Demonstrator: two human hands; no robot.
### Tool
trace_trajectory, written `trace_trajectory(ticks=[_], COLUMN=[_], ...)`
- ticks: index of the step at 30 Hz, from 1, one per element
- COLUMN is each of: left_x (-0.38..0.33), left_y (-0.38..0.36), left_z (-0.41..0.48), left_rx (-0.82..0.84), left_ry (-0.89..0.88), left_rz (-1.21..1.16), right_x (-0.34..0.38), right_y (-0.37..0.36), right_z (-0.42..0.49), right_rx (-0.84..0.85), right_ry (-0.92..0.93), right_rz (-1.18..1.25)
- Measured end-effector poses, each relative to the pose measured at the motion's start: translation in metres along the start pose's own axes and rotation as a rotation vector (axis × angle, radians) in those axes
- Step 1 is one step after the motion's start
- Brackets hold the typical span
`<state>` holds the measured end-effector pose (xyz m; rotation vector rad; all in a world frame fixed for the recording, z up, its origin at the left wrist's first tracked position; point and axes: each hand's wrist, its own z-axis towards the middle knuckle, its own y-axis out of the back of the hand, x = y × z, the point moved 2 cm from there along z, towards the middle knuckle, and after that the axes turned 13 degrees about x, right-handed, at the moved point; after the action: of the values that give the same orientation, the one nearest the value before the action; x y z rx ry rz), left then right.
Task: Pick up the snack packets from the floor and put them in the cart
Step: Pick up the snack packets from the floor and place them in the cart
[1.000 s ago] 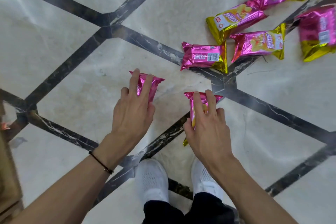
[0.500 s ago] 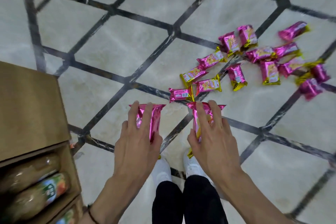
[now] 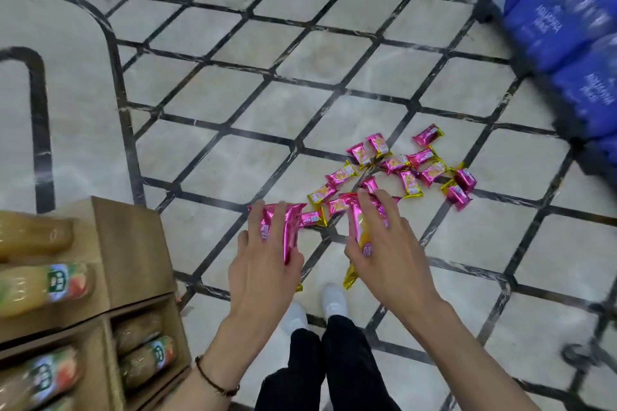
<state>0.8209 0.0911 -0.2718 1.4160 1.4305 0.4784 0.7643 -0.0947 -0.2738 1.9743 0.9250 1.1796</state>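
Pale marble floor point(image 3: 233, 110) with dark lattice lines. Blue bottle packs point(image 3: 567, 27) at upper right; cardboard shelf point(image 3: 133, 243) of juice bottles point(image 3: 43, 287) at lower left. Shiny pink-and-gold snack packets point(image 3: 400, 163) lie scattered on the floor. Left hand point(image 3: 263, 274), grip curled round one pink packet point(image 3: 290, 230); right hand point(image 3: 390, 257), grip curled round a second packet point(image 3: 359, 233).

Place: looks like a shop, supermarket aisle most likely.
Left side: cardboard display shelf point(image 3: 133, 243), compartments stacked with identical labelled juice bottles point(image 3: 43, 287) lying on their sides.
Top right: blue shrink-wrapped packs of water bottles point(image 3: 551, 20), piled in bulk, blurred.
Underfoot: polished pale marble floor point(image 3: 283, 110), dark inlaid lattice.
Loose stock: scatter of matching pink-and-gold snack packets point(image 3: 400, 170), all alike.
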Motion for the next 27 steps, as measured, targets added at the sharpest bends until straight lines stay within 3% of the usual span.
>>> trace_trajectory(ticks=[13,21,27], left_x=[-0.088,-0.102,-0.124], left_y=[0.121,0.144,0.14], left_z=[-0.06,-0.092,-0.109], left_rx=[-0.175,-0.158,-0.069], left_ry=[-0.12,-0.269,-0.455], left_rz=[-0.05,-0.006,0.05], right_x=[0.028,0.039,0.044], right_y=[0.128,0.137,0.126], right_z=[-0.096,-0.152,-0.208], right_rx=[-0.217,-0.313,-0.389], right_ry=[-0.088,-0.194,-0.393], right_rz=[-0.032,-0.045,-0.013])
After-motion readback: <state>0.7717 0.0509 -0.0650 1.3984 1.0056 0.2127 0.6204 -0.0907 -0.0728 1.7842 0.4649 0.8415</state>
